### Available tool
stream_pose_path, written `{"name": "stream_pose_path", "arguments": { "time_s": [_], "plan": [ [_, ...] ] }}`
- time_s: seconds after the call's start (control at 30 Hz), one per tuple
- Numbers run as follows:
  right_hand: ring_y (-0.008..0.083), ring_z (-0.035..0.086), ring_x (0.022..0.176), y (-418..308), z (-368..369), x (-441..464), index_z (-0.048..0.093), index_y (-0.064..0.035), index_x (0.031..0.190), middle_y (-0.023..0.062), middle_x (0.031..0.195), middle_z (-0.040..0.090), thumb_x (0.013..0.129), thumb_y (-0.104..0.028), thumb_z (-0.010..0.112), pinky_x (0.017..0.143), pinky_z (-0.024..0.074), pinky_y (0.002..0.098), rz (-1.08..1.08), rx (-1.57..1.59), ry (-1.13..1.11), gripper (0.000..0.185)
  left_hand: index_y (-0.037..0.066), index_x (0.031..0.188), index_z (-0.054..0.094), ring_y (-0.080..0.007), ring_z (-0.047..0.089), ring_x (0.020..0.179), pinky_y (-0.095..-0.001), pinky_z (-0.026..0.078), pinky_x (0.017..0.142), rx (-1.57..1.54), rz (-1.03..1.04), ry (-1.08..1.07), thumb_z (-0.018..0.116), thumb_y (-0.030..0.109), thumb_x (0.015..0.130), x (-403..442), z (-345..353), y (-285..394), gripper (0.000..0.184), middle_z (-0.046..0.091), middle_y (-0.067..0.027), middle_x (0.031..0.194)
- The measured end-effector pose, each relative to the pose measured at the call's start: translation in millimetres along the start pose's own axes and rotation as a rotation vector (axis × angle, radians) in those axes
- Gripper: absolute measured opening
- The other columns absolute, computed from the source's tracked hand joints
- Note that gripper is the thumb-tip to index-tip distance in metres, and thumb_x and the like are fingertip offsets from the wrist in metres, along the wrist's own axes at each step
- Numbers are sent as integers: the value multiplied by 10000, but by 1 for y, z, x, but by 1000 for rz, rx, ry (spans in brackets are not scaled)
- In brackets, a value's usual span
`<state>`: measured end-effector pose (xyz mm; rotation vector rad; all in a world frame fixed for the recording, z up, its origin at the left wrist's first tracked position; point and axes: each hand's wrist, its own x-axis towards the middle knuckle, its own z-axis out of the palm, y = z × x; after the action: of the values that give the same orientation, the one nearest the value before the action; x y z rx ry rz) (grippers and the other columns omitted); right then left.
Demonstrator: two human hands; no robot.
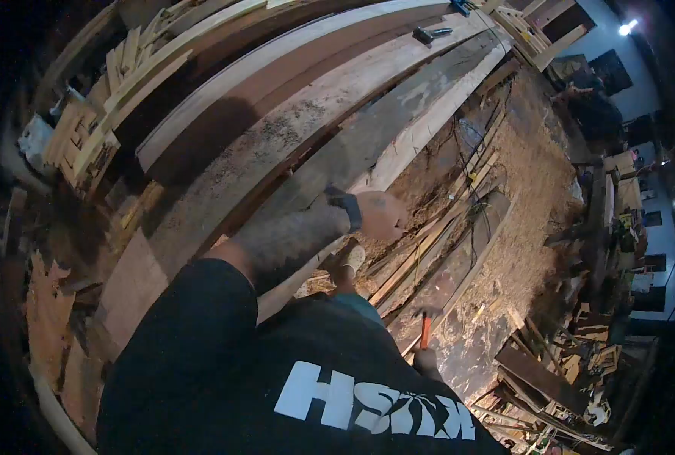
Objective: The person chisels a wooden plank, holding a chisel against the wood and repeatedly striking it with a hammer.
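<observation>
My left hand (381,215), with a dark watch on the wrist, is closed near the end of a pale board (398,163) along the workbench edge. Its fingers are turned away, so whatever may be in them is hidden. Low in the view, my right hand (428,362) grips a hammer (426,331) by its orange handle, the dark head pointing away from me. The hammer hangs over boards and sawdust, apart from the bench.
Long thick planks (277,144) cover the bench, and a second hammer (432,35) lies at their far end. Sticks and a thin cable (471,176) run beside it. Sawdust (530,182) coats the floor. Scrap wood (542,371) is piled lower right. Another person (595,102) is farther off.
</observation>
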<state>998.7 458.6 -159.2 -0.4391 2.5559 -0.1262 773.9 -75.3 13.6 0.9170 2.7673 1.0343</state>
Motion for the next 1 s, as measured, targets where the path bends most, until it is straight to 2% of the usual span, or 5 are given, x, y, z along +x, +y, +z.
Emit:
{"name": "stream_pose_path", "arguments": {
  "time_s": [0.13, 0.3, 0.53, 0.6, 1.0],
  "plan": [
    [321, 688, 631, -3, 11, -28, 755, -58, 911, 175, 684, 677, 771, -275, 775, 596, 535, 443, 487, 441, -266, 259, 46, 829, 642, -385, 613, 749, -463, 524, 719, -25, 86, 61, 643, 304, 850, 10, 52, -26, 259, 619, -195, 796],
    [314, 697, 645, 0, 16, -40, 741, -12, 820, 190, 678, 685, 741, -337, 791, 617, 535, 441, 585, 541, -380, 339, 65, 876, 740, -368, 672, 864, -478, 547, 824, 78, -229, -464, 609, 234, 826, 23, 73, -3, 220, 704, -196, 902],
    [284, 663, 588, -72, -71, -2, 697, 10, 774, 161, 658, 665, 762, -297, 761, 561, 508, 443, 621, 632, -245, 314, 141, 610, 591, -343, 553, 502, -480, 432, 488, -145, 39, -89, 680, 276, 742, 20, 170, -6, 208, 590, -112, 595],
    [240, 628, 471, -45, -55, 12, 704, 14, 801, 128, 586, 643, 766, -232, 769, 468, 491, 403, 538, 638, -255, 257, 129, 615, 578, -354, 565, 520, -472, 443, 503, -182, 53, -144, 668, 262, 763, 54, 140, -2, 218, 575, -119, 593],
    [399, 726, 843, -7, -71, 35, 731, 22, 899, 253, 822, 724, 730, -339, 779, 766, 558, 487, 563, 376, -249, 401, 69, 796, 652, -392, 634, 718, -485, 517, 654, 63, -62, -44, 670, 314, 803, 43, 40, -9, 246, 640, -183, 765]
  ]
}}
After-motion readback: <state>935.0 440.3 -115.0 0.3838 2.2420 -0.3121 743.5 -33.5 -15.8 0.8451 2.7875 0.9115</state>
